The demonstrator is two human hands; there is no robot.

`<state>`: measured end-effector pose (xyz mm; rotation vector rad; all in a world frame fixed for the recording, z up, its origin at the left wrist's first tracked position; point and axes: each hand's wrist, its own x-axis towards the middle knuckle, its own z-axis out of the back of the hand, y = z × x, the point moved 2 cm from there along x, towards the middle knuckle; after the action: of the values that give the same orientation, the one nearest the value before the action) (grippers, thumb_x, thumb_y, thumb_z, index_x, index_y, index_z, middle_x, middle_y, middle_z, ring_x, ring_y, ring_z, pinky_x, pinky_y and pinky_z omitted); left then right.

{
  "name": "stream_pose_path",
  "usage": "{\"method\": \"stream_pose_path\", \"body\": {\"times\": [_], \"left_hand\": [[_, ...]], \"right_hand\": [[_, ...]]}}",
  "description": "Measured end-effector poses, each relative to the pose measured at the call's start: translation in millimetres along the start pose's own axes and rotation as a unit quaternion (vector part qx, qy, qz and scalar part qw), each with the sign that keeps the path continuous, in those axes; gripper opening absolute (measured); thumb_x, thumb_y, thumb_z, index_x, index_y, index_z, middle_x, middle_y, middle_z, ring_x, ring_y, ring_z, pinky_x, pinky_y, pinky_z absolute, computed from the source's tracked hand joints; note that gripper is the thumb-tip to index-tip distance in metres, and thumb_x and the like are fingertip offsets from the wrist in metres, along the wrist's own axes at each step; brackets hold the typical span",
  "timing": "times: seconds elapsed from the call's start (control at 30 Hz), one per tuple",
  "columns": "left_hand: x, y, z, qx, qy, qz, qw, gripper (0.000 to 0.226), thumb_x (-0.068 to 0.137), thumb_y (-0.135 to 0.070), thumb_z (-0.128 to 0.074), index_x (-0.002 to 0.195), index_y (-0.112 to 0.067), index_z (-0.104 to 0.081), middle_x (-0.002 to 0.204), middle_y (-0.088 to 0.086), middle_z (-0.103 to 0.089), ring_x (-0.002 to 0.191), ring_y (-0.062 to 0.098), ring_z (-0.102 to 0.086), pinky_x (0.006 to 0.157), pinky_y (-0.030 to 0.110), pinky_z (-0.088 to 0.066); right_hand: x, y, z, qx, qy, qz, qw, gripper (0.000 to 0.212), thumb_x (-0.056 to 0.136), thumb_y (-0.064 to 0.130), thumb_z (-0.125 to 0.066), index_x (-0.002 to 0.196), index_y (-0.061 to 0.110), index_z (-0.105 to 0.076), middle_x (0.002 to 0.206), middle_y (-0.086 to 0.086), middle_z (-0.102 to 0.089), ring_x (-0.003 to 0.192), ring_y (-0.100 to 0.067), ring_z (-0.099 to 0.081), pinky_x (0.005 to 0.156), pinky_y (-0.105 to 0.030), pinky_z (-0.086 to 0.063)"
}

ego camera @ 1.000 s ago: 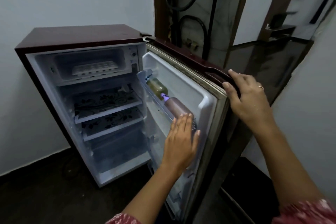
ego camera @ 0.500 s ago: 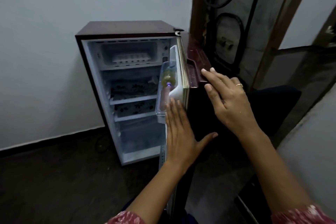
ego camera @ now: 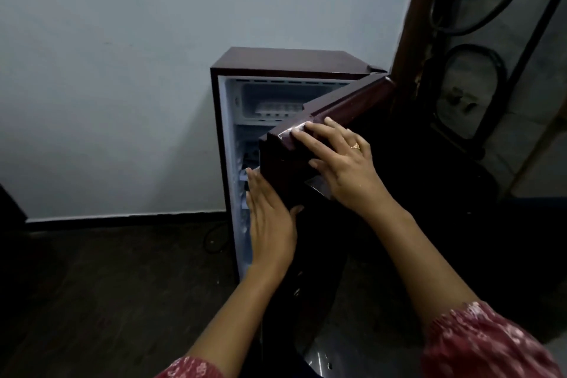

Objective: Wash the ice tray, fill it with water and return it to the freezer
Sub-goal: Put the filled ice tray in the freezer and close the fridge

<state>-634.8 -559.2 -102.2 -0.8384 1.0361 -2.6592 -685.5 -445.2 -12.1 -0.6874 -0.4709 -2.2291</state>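
Dim, slightly blurred wide-angle view, pale glow inside the fridge (ego camera: 291, 60), bowed edges.

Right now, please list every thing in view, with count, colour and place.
fridge: one, maroon, against the pale wall
door: one, maroon, halfway across the opening
ice tray: one, white, top freezer compartment
cable: one, black, floor left of fridge
hoses: several, black, right of fridge
ring: one, gold, right hand
sleeves: two, red patterned, bottom edge
left hand: one, flat on the door's free edge
right hand: one, flat on the door's outer face
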Motion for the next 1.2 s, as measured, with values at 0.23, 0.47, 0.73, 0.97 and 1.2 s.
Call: {"method": "stream_pose_path", "body": {"times": [0.23, 0.47, 0.73, 0.97, 1.2], "left_hand": [[54.9, 48.0, 1.6, -0.027, -0.08, 0.006, 0.996, 0.074, 0.098, -0.012, -0.037, 0.135, -0.016, 0.026, 0.151, 0.005, 0.023, 0.142, 0.014, 0.015, 0.118, 0.032, 0.002], [121.1, 90.3, 7.9, -0.074, -0.141, -0.031, 0.987, 0.061, 0.096, -0.036, -0.025, 0.145, -0.022, 0.009, 0.155, -0.005, 0.01, 0.142, 0.004, 0.009, 0.118, 0.028, -0.002], [193.7, 121.2, -3.1, 0.105, -0.092, -0.051, 0.989, 0.053, 0.101, -0.025, -0.026, 0.147, -0.006, -0.006, 0.152, 0.009, 0.014, 0.142, 0.021, 0.012, 0.115, 0.033, 0.003], [250.6, 156.4, -3.1, 0.187, -0.059, -0.061, 0.979, 0.055, 0.1, -0.032, -0.021, 0.147, -0.008, -0.006, 0.156, 0.01, 0.005, 0.142, 0.015, 0.012, 0.114, 0.03, 0.011], [290.5, 173.9, -12.2, 0.203, -0.058, -0.063, 0.976, 0.058, 0.1, -0.034, -0.029, 0.147, -0.007, -0.01, 0.157, 0.012, -0.001, 0.145, 0.019, 0.003, 0.114, 0.029, 0.011]], "right_hand": [[80.4, -9.4, -54.4, -0.039, 0.059, 0.028, 0.997, 0.062, 0.095, 0.023, -0.044, 0.144, 0.042, -0.012, 0.157, 0.012, -0.009, 0.145, -0.012, -0.001, 0.113, -0.029, 0.002], [142.2, -8.9, -120.2, -0.043, 0.012, 0.031, 0.999, 0.061, 0.095, 0.024, -0.043, 0.145, 0.039, -0.012, 0.156, 0.011, -0.013, 0.145, -0.013, -0.005, 0.113, -0.031, -0.001], [204.1, -17.1, -172.2, -0.075, -0.011, 0.016, 0.997, 0.063, 0.094, 0.014, -0.043, 0.146, 0.033, -0.014, 0.156, 0.01, -0.015, 0.144, -0.016, -0.01, 0.115, -0.033, 0.001], [248.1, -28.7, -209.9, -0.107, -0.008, -0.009, 0.994, 0.075, 0.089, 0.005, -0.043, 0.147, 0.034, -0.004, 0.157, 0.01, -0.006, 0.145, -0.016, -0.004, 0.113, -0.032, 0.006], [275.9, -39.0, -231.4, -0.122, -0.023, -0.026, 0.992, 0.079, 0.081, 0.0, -0.038, 0.147, 0.032, -0.009, 0.157, 0.008, -0.011, 0.145, -0.018, -0.01, 0.112, -0.033, 0.001]]}}
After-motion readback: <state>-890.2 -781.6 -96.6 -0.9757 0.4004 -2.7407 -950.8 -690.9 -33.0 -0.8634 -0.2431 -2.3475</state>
